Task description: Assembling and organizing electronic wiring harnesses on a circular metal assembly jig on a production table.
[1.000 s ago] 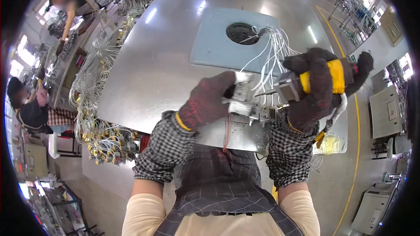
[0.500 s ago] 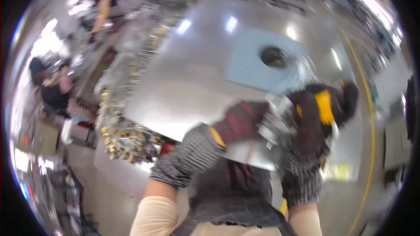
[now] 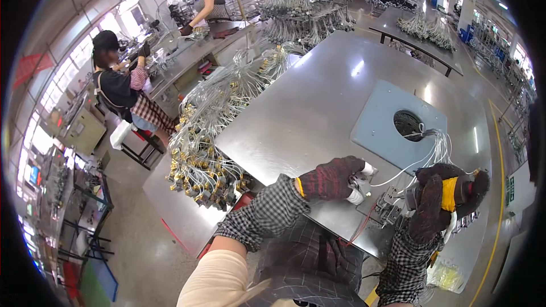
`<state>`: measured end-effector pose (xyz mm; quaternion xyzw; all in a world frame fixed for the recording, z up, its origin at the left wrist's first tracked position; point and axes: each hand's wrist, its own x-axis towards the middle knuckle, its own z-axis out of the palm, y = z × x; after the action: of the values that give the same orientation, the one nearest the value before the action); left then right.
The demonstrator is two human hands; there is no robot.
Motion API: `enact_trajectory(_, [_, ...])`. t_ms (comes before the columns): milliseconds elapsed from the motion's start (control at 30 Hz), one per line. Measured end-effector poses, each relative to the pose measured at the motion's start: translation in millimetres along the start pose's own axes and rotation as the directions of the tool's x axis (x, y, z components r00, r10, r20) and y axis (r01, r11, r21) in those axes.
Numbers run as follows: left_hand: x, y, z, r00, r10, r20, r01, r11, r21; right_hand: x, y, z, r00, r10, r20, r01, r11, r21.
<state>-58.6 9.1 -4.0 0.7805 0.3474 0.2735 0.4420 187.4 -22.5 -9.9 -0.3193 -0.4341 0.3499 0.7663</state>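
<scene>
My left hand (image 3: 333,181), in a dark red and black glove with white-wrapped fingertips, is closed in a pinch near the table's front edge. A thin white cable (image 3: 392,181) runs from these fingertips in a curve toward my right hand; the small end at the fingertips is hard to make out. My right hand (image 3: 446,199), in a dark glove with a yellow patch, is wrapped around a bundle of white cables (image 3: 439,148). The bundle trails back to a round dark hole (image 3: 408,125) in a light blue board (image 3: 375,122). Between my hands stands a small metal fixture (image 3: 388,207).
The metal table (image 3: 296,113) fills the middle. Heaped cables with brass-coloured ends (image 3: 210,136) lie along its left side. A red wire (image 3: 364,224) hangs by the front edge. Yellowish clear plastic (image 3: 445,276) is at the near right. Two people work at benches farther left.
The view has tilted up and steadied from a blur. My hands now show farther apart, with a white cable stretching between them.
</scene>
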Motion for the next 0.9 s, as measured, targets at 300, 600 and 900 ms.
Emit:
enact_trajectory(300, [-11.6, -19.4, 33.3, 0.987, -0.09, -0.133, -0.065, 0.533, -0.844, -7.0, -34.8, 66.7, 0.917, -0.391, -0.079, 0.356, 0.893, -0.275])
enact_trajectory(600, [24.5, -4.1, 55.2, 0.922, 0.284, -0.263, -0.261, 0.958, 0.121, 18.3, -45.3, 41.9, 0.849, -0.501, -0.169, 0.454, 0.854, -0.253])
enact_trajectory(900, [28.2, 9.8, 49.1, 0.993, 0.092, -0.08, -0.06, 0.939, 0.338, 7.3, -52.7, 25.4, 0.847, -0.494, 0.194, 0.442, 0.453, -0.775])
